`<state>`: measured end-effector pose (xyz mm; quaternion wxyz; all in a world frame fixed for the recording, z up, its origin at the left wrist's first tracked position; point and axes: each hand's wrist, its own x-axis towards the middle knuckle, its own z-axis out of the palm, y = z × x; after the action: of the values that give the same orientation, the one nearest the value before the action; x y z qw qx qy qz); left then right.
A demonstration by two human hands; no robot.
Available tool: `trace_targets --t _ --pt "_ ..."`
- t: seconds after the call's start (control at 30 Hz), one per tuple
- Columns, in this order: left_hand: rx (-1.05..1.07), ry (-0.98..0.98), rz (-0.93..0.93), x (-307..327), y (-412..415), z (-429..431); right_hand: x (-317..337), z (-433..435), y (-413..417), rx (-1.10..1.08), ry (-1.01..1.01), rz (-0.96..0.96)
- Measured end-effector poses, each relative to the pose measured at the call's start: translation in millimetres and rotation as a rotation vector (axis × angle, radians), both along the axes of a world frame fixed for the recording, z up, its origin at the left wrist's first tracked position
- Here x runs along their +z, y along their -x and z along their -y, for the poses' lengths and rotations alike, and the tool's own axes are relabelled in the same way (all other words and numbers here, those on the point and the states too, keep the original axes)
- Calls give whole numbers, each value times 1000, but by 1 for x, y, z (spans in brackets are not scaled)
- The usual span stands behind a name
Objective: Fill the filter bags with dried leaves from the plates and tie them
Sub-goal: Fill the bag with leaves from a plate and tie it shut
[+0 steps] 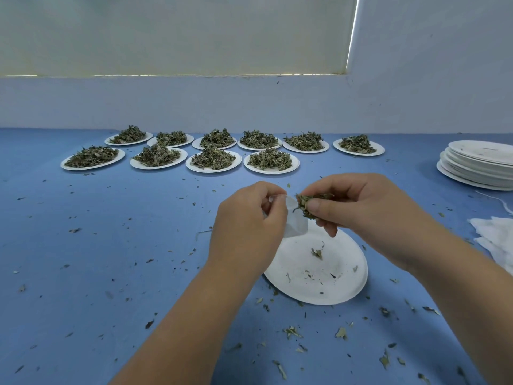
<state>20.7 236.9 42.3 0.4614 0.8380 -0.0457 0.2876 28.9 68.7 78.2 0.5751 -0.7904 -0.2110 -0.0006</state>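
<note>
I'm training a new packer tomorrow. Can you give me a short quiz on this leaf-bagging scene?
1. True or false: the right hand pinches a clump of dried leaves.
2. Which hand holds the filter bag?
3. How many heaped plates stand at the back of the table? A six, B ten, C fourteen.
Key: 1 true; 2 the left hand; 3 B.
</note>
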Motion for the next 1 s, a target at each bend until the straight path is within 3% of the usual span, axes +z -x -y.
trace_targets --t 0.2,0.43,0.67,0.83,1.0 --pt "-67 161 -83 3 3 5 -4 -12 6 -200 261 143" --pt "-134 157 -118 2 8 13 -12 -24 10 -329 540 238" --pt "-108 186 -106 4 7 11 -12 -28 17 -325 461 296" --pt "-126 212 -122 5 9 11 -10 -30 19 -301 520 303" --pt "-111 231 -121 6 8 10 -3 -25 19 -263 403 256"
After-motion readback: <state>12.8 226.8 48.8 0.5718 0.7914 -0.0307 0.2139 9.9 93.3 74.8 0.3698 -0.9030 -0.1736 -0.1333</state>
